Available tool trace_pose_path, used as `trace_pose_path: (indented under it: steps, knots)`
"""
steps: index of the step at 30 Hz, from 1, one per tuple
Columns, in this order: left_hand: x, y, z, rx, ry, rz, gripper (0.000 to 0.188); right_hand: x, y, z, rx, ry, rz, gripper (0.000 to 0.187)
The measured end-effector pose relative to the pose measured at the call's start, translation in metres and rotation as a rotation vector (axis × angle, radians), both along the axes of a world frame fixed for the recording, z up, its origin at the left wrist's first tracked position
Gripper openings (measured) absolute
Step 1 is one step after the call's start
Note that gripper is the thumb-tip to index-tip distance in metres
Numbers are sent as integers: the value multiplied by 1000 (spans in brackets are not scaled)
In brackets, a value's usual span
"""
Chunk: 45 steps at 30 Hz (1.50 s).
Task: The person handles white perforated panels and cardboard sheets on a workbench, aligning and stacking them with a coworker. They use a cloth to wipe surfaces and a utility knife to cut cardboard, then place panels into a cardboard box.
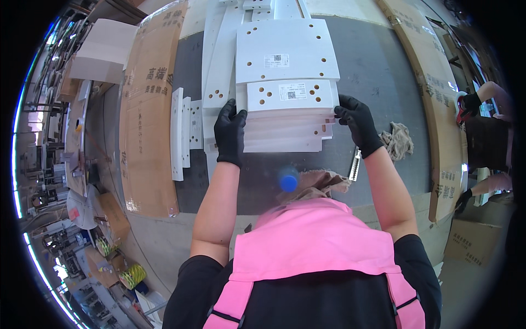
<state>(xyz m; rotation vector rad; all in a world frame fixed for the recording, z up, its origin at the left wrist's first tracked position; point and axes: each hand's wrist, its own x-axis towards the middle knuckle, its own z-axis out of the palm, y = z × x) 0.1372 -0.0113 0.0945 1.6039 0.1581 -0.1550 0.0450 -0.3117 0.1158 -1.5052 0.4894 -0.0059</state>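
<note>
The left hand and right hand, black-gloved and partly curled, hold a white panel by its opposite ends, over a board stack; dark tabletop lies open beyond the right hand, toward a long carton; narrow boards limit room at left; a rumpled cloth lies near the right wrist.

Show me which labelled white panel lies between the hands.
The small panel between left hand and right hand; the larger panel lies beyond, the narrow panel leftward.

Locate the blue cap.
In the head view, the blue cap is just below centre, between the white panels and pink apron, left of a crumpled rag.
</note>
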Motion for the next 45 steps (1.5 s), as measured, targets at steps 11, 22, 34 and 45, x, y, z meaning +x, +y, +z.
trace_pose_path:
  steps: [11,22,34,45]
  knots:
    - [-45,-5,0,833,-819,23,52,-12,4,-18,-32,2,-44,35]
    - [-51,-43,-1,1164,-832,-690,48,-33,60,-14,-1206,-417,334,42]
    - [-62,55,-14,997,-452,-253,39,-31,74,-18,-1292,-341,336,37]
    - [-12,22,4,728,-791,-294,51,-67,-4,-26,-935,-273,-12,31]
